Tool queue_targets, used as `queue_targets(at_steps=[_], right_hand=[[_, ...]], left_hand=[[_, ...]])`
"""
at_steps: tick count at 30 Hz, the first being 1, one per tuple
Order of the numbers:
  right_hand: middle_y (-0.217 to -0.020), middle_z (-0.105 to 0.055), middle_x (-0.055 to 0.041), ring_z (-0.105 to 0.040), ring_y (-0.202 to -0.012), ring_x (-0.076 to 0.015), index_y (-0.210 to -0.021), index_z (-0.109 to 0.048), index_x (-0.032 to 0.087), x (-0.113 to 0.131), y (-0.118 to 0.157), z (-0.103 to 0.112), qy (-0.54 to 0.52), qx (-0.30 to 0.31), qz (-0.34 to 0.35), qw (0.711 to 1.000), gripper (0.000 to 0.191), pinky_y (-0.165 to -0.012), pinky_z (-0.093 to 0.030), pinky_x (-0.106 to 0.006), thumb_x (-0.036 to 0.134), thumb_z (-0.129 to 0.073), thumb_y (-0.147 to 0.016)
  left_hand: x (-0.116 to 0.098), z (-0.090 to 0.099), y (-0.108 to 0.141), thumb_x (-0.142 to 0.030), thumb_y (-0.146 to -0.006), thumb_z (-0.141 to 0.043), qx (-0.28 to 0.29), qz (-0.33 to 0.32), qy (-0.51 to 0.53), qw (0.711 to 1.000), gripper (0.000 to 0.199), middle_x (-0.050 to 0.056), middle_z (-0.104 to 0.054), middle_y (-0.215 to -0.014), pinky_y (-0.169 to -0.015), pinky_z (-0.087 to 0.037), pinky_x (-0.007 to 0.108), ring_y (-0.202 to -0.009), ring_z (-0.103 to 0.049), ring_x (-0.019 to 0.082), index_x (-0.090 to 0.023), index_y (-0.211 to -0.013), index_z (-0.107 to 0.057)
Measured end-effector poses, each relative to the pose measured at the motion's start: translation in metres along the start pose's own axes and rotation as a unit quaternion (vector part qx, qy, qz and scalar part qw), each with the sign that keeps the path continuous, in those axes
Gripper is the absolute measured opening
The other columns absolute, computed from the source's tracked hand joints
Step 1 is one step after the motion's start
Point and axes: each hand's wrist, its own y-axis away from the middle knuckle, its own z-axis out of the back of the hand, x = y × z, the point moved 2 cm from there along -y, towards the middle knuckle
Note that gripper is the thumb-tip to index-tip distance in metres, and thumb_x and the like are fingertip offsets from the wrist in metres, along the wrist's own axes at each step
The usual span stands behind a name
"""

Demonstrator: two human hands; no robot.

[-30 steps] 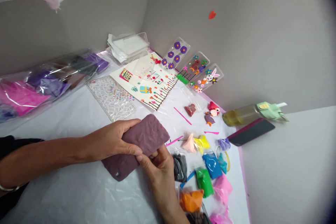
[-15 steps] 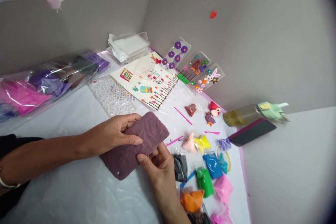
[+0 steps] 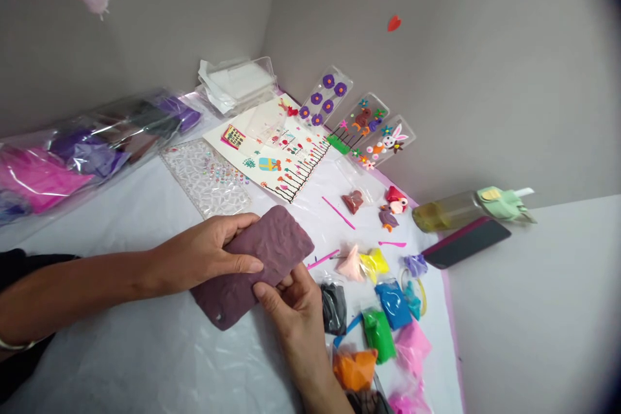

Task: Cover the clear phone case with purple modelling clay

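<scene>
A flat rectangular phone case covered in purple-brown clay (image 3: 272, 242) is held between both hands above the table. My left hand (image 3: 208, 252) grips its upper left side, thumb lying across the bumpy clay face and fingers behind. At the lower right long edge, my right hand (image 3: 294, 317) pinches the case, its thumb pressing the rim while the other fingers are partly hidden underneath. A small pale gap shows near the bottom corner of the clay. Beyond the hands lies a clear textured sheet (image 3: 208, 178) with small gems on it.
Bagged clay, such as green (image 3: 379, 336), blue (image 3: 392, 303) and orange (image 3: 355, 369), lies at right. A bottle (image 3: 446, 212) and a phone (image 3: 468, 244) stand by the wall. Decorated clear cases (image 3: 326, 97) lean behind a drawn card (image 3: 272, 149). Bulky clay packs (image 3: 92, 152) line the left.
The clay-covered case has shifted very slightly up and right at its lower end. Both hands keep nearly the same grip, and the things on the table have not moved.
</scene>
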Motion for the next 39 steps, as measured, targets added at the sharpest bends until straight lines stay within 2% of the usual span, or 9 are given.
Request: queue_targets(at_steps=[3,5,7,15,20,28,35,39], right_hand=[[-0.098,-0.080,-0.0033,-0.074,-0.083,-0.0194,-0.111,-0.070,0.023,-0.0015,0.0002,0.0009,0.008,0.001,0.005,1.000,0.039,-0.077,-0.058,-0.030,0.034,-0.087,-0.078],[-0.096,-0.079,-0.0032,-0.071,-0.082,-0.0181,-0.111,-0.070,0.022,-0.0032,0.0010,0.0015,0.028,0.002,0.014,1.000,0.036,-0.075,-0.057,-0.028,0.033,-0.085,-0.080],[-0.095,-0.077,-0.0029,-0.070,-0.083,-0.0174,-0.111,-0.070,0.021,-0.0054,0.0021,0.0019,0.048,0.007,0.019,0.999,0.033,-0.074,-0.055,-0.027,0.032,-0.083,-0.082],[-0.092,-0.076,0.0003,-0.069,-0.082,-0.0137,-0.112,-0.070,0.023,-0.0075,0.0029,0.0007,0.015,0.018,0.011,1.000,0.035,-0.072,-0.052,-0.021,0.029,-0.085,-0.081],[-0.092,-0.079,0.0009,-0.072,-0.080,-0.0128,-0.115,-0.070,0.026,-0.0017,0.0005,-0.0024,-0.030,0.029,0.011,0.999,0.038,-0.076,-0.055,-0.021,0.028,-0.085,-0.081],[-0.096,-0.080,0.0003,-0.073,-0.083,-0.0122,-0.116,-0.070,0.025,-0.0022,-0.0011,-0.0019,-0.033,0.030,0.013,0.999,0.039,-0.076,-0.055,-0.020,0.027,-0.086,-0.080],[-0.094,-0.080,-0.0007,-0.073,-0.080,-0.0148,-0.114,-0.070,0.024,-0.0029,-0.0016,-0.0010,-0.032,0.026,0.019,0.999,0.036,-0.076,-0.057,-0.024,0.027,-0.084,-0.081],[-0.094,-0.080,-0.0017,-0.073,-0.080,-0.0157,-0.114,-0.071,0.024,-0.0059,-0.0011,0.0002,-0.022,0.011,0.031,0.999,0.037,-0.077,-0.057,-0.025,0.028,-0.084,-0.081]], left_hand=[[-0.0002,-0.0003,-0.0009,-0.038,-0.077,-0.078,-0.007,-0.001,-0.011,1.000,0.055,0.002,-0.076,-0.111,-0.089,-0.056,0.038,-0.110,-0.071,0.031,-0.025,-0.126,-0.056],[-0.0010,-0.0002,-0.0012,-0.034,-0.071,-0.083,-0.027,-0.008,-0.032,0.999,0.068,0.003,-0.075,-0.117,-0.092,-0.055,0.037,-0.114,-0.069,0.031,-0.025,-0.131,-0.053],[-0.0023,-0.0005,-0.0005,-0.029,-0.069,-0.084,-0.043,-0.011,-0.056,0.997,0.072,0.003,-0.074,-0.120,-0.094,-0.054,0.038,-0.115,-0.068,0.032,-0.026,-0.134,-0.052],[-0.0043,-0.0002,0.0031,-0.034,-0.078,-0.075,-0.020,-0.016,-0.061,0.998,0.050,0.002,-0.077,-0.107,-0.081,-0.058,0.035,-0.102,-0.073,0.031,-0.023,-0.124,-0.061],[-0.0018,0.0015,0.0010,-0.035,-0.082,-0.073,-0.018,-0.024,-0.031,0.999,0.048,0.003,-0.077,-0.113,-0.083,-0.057,0.035,-0.107,-0.072,0.031,-0.024,-0.126,-0.059],[-0.0010,-0.0007,0.0000,-0.028,-0.080,-0.077,-0.006,-0.021,0.045,0.999,0.041,0.001,-0.078,-0.110,-0.088,-0.055,0.033,-0.107,-0.072,0.027,-0.025,-0.118,-0.062],[0.0036,0.0065,-0.0047,-0.028,-0.078,-0.082,-0.001,-0.022,0.044,0.999,0.038,0.000,-0.079,-0.104,-0.083,-0.056,0.033,-0.100,-0.074,0.026,-0.024,-0.112,-0.065],[0.0027,0.0077,-0.0047,-0.027,-0.079,-0.082,0.010,-0.018,0.047,0.999,0.038,0.001,-0.080,-0.108,-0.084,-0.057,0.032,-0.100,-0.075,0.025,-0.024,-0.113,-0.065]])
